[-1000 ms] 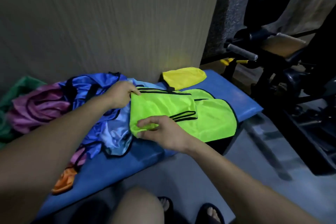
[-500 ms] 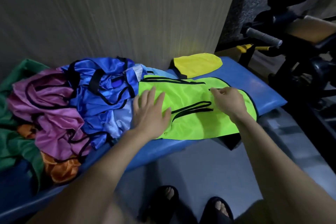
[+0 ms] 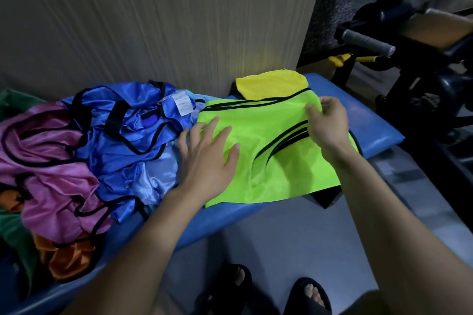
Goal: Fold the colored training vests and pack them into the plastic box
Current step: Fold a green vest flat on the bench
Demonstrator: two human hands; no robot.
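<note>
In the head view, a neon green vest (image 3: 268, 151) with black trim lies spread on the right part of a blue padded bench (image 3: 371, 123), its near edge hanging slightly over the bench's front. The left hand (image 3: 204, 158) rests flat on the vest's left portion, fingers straight and spread wide, pressing the fabric down. The right hand (image 3: 327, 123) is at the vest's far right corner, thumb and fingers curled and pinching the fabric, which lifts a little there. Just beyond the green vest, against the wall (image 3: 153, 20), sits a yellow vest (image 3: 271, 84), partly covered by the green one. To the left lies a heap of unfolded vests: a blue vest (image 3: 122, 135) with a white label touching the green vest's left edge, a purple vest (image 3: 51, 161) further left, an orange vest (image 3: 66, 256) at the near left, and green cloth (image 3: 15, 100) at the far left edge. Exercise equipment with a grey handle (image 3: 366, 42) stands to the far right. Two feet in dark sandals (image 3: 307, 294) show on the floor at the bottom.
</note>
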